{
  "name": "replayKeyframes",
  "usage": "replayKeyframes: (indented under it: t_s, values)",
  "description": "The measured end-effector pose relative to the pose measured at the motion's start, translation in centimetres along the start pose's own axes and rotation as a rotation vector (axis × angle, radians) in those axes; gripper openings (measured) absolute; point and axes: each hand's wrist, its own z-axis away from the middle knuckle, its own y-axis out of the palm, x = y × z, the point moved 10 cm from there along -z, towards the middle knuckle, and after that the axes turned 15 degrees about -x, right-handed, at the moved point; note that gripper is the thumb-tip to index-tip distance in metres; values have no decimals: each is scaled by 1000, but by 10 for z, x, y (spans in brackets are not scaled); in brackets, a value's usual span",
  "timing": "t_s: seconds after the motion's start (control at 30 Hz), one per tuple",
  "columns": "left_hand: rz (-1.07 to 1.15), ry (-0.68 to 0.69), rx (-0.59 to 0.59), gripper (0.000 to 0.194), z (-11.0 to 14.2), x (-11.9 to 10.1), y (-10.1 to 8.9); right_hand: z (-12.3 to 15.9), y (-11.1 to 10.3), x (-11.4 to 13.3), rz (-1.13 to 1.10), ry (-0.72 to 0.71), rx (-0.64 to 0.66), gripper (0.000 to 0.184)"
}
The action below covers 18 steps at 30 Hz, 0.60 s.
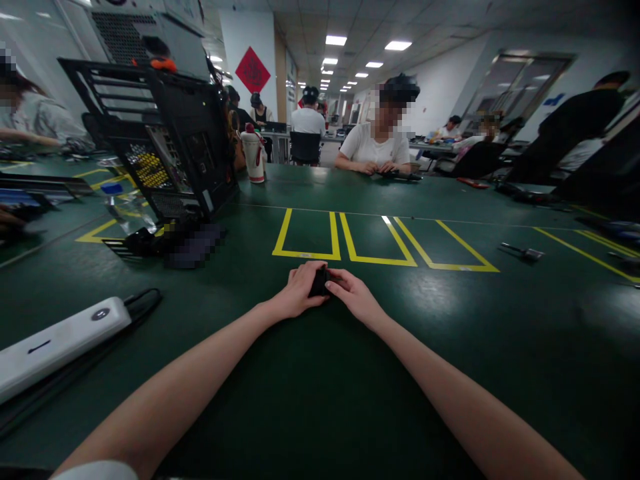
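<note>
Between my two hands, low over the green table (320,373), is a small black block-like object (319,283) whose kind I cannot make out. My left hand (301,288) wraps round its left side, fingers over the top and thumb along the near edge. From the right, my right hand (350,291) pinches the object's right side with thumb and fingertips. The fingers cover much of it. Just beyond my hands, yellow tape outlines (306,255) mark the tabletop.
At left stands an open black computer case (185,147), with a clear bottle (131,207) beside it. A white power strip (65,347) and cable lie nearer me. A cup (254,157) stands farther back. One small tool (523,252) lies at right. A person (375,143) sits across the table.
</note>
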Motion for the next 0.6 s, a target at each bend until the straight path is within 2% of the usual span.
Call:
replayKeyframes:
  t_s: [0.13, 0.3, 0.4, 0.5, 0.6]
  values:
    - [10, 6, 13, 59, 0, -4, -2, 6, 5, 9, -120, -42, 70, 33]
    - [0, 7, -3, 60, 0, -1, 0, 2, -1, 7, -86, -49, -25, 18]
    - [-9, 8, -21, 61, 0, 3, 3, -2, -6, 4, -43, -39, -75, 26]
    - [-12, 9, -32, 62, 0, 5, 4, -2, -2, 0, -47, 11, -21, 32]
    - [-10, 6, -27, 62, 0, 5, 3, 3, 4, 7, -124, -17, 70, 33]
